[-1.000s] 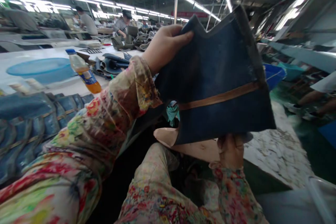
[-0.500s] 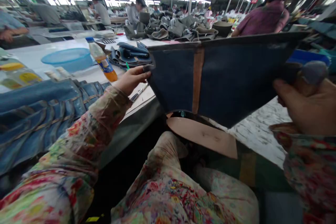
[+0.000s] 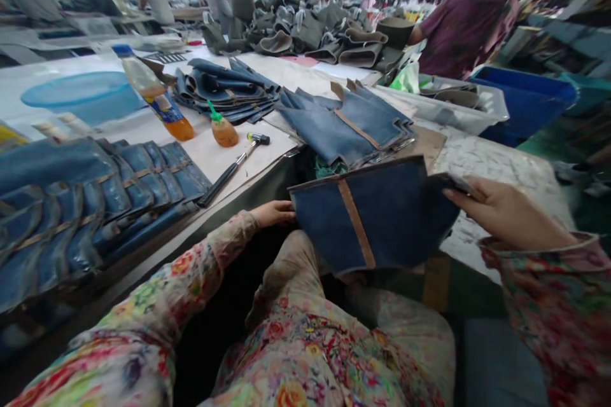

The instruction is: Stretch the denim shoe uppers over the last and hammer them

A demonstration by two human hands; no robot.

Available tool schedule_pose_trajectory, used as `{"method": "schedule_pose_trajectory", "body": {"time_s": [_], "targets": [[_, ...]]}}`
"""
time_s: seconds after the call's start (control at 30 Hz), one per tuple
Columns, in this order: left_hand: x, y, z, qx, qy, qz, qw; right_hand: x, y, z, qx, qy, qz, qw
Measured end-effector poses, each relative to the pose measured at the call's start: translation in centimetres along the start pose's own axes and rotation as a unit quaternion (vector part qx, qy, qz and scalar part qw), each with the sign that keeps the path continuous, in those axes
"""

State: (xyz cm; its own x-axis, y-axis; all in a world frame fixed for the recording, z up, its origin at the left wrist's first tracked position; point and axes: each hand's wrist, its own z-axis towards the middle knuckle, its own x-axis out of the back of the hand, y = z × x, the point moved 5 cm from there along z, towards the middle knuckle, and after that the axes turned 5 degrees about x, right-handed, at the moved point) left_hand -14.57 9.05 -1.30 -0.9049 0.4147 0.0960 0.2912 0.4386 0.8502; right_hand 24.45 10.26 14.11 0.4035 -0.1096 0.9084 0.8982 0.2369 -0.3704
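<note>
I hold a dark blue denim piece (image 3: 382, 216) with a tan strip down it, spread flat above my lap. My left hand (image 3: 273, 212) pinches its left edge and my right hand (image 3: 501, 211) grips its right edge, fingers closed on the cloth. Just beyond it on the table lies a stack of similar denim pieces (image 3: 351, 124).
A hammer (image 3: 233, 168), a small orange glue bottle (image 3: 223, 130) and a drink bottle (image 3: 157, 105) lie on the white table (image 3: 214, 152). Overlapped denim pieces (image 3: 86, 197) fill the left. A blue basin (image 3: 81, 95), a blue crate (image 3: 525, 102) and another person (image 3: 468, 19) are farther off.
I have lowered the denim piece from face height to just above my lap, both hands still on its edges. The view has tilted down, showing the stack and hammer.
</note>
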Motion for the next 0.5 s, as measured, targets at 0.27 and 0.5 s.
{"method": "schedule_pose_trajectory", "body": {"time_s": [0.27,0.5], "targets": [[-1.3,-1.2,-0.8,0.024,-0.094,0.038,0.995,-7.4,8.7,-5.0,-0.049,-0.102,0.172,0.979],[-3.7,-1.1,0.0,-0.003,-0.06,-0.009,0.998,-4.7,4.9,-4.8,-0.052,0.006,0.167,0.985]]}}
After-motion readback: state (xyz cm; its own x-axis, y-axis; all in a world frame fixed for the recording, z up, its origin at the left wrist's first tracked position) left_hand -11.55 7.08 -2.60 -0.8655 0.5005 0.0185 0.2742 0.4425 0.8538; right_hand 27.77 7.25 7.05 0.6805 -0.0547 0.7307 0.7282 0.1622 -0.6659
